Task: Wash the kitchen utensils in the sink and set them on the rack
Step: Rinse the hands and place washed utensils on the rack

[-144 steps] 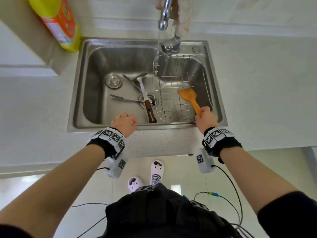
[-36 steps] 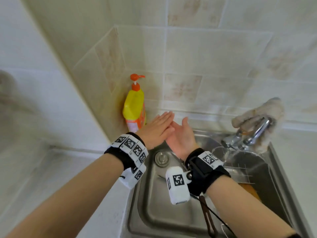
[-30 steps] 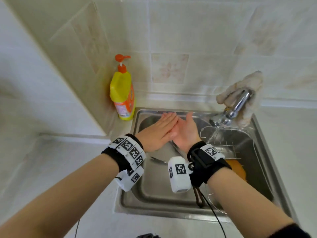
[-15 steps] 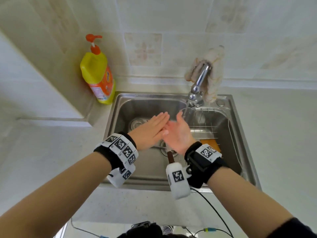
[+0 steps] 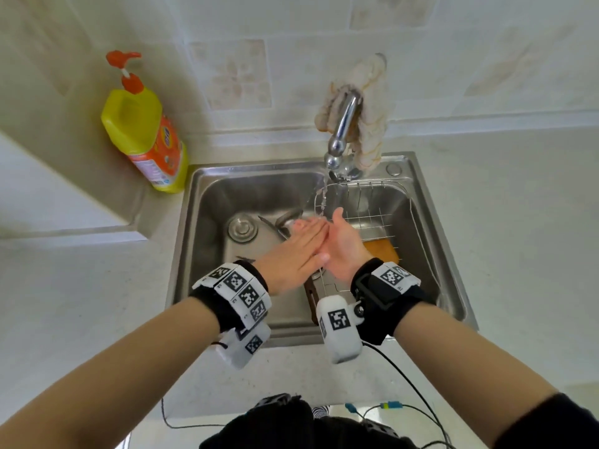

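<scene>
My left hand point(image 5: 296, 254) and my right hand point(image 5: 343, 246) meet palm to palm over the steel sink point(image 5: 207, 222), fingers straight, holding nothing. Water runs from the tap point(image 5: 342, 134) onto my fingertips. An orange wooden spatula point(image 5: 381, 249) lies in the wire rack point(image 5: 382, 202) on the sink's right side. Metal utensils point(image 5: 285, 222) lie on the sink floor, mostly hidden behind my hands. A brown handle point(image 5: 312, 299) shows below my wrists.
A yellow dish soap bottle point(image 5: 142, 124) with a red pump stands on the counter at the sink's back left corner. A cloth point(image 5: 372, 102) hangs over the tap. The round drain point(image 5: 243, 228) sits left of my hands. Pale counter lies on both sides.
My right hand has let go of the spatula, which now lies in the rack. Both hands came together and stay pressed flat. The view tilted down from the wall to the sink.
</scene>
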